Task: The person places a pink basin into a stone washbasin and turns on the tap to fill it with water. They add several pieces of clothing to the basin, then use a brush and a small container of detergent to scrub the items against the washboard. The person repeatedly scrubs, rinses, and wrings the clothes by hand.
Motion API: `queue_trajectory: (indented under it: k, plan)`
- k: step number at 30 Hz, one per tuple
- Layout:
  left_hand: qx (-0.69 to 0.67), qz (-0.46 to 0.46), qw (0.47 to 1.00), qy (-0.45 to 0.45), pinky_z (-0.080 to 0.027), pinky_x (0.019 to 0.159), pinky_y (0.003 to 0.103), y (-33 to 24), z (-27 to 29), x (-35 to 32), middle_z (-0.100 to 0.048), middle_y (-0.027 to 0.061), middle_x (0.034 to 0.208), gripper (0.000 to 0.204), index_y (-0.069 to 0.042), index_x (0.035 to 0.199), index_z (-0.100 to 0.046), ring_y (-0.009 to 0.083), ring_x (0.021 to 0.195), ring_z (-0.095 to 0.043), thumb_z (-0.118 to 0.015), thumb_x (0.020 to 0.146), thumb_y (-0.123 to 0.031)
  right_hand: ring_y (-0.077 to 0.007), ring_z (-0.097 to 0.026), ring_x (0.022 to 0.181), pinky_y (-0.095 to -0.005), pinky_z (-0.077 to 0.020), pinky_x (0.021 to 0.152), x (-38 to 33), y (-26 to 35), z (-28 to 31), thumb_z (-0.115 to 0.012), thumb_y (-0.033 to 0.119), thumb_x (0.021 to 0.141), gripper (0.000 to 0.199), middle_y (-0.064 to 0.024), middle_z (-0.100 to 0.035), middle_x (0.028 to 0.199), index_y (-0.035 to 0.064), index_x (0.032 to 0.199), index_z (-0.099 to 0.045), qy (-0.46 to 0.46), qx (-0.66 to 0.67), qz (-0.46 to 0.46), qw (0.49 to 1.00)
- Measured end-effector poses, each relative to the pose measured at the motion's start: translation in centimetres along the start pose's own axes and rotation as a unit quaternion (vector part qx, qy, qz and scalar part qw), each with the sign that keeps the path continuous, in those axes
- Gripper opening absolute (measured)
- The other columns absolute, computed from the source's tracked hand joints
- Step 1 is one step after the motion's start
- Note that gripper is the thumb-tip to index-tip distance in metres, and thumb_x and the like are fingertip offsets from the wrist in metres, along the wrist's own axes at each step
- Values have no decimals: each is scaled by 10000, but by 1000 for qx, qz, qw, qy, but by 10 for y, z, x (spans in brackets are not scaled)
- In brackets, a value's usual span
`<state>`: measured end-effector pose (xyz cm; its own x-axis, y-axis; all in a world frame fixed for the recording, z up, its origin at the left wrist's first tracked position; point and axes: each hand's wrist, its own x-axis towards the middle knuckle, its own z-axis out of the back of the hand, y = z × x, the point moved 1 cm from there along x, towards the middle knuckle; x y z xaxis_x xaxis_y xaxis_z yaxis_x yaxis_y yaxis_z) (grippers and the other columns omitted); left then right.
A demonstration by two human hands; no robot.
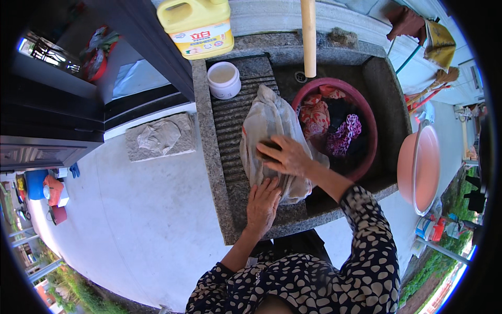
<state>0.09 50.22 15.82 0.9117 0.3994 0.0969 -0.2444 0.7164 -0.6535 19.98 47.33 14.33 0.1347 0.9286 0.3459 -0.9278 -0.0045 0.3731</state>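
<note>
A wet, greyish-white cloth (267, 119) is spread over the ribbed washboard (230, 123) on the left side of the stone sink (213, 191). On the middle of the cloth, my right hand (291, 157) is closed around a dark scrubbing brush (269, 150), whose underside is hidden. My left hand (264, 205) lies flat on the cloth's near left edge with fingers stretched out. The cloth's right side hangs toward a red basin (372, 137) in the sink, which holds wet clothes (345, 136) in red, dark and purple patterns.
A white tub (224, 81) stands at the washboard's far end, beneath a yellow jug (201, 31) on the rim. A pale wooden pole (309, 39) reaches over the basin. Right of the sink is a pink basin (419, 170); left, a stone block (180, 146) with a cloth on it.
</note>
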Motion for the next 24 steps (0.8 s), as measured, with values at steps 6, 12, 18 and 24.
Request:
queue_trajectory:
  k: [6,12,18,24]
  plan:
    - [29,-15,999,-7,-374,1027,442,-8,-6,5,-584,55,1305,175,-91,1033,-618,243,1231,-528,-633,859,-97,-268,-561,951,-405,-494,747,56,-88,-16,-708,381,774,535,-83,-508,1024,233,1272,-582,-86,-89,-135,983]
    - [30,-4,999,-13,-380,986,437,-6,3,14,-613,64,1252,175,-89,989,-620,246,1177,-561,-662,826,-137,-270,-548,1083,-396,-467,810,39,-54,10,-667,367,820,477,-128,-554,1168,171,1248,-588,-241,6,-215,947]
    - [47,-3,998,-36,-384,880,437,-28,-1,57,-625,55,1026,256,-111,995,-633,261,972,-581,-718,763,-180,-224,-635,1013,-320,-501,840,-46,-139,6,-527,299,950,339,-104,-662,1095,45,1159,-606,-269,666,-436,542]
    - [27,-60,998,-22,-359,929,438,-44,-56,113,-526,114,1166,400,-113,1111,-615,316,1068,-502,-733,737,-192,-299,-588,1095,-382,-468,917,-127,-199,-78,-499,311,951,388,-116,-616,1202,26,1203,-572,-389,709,-453,376]
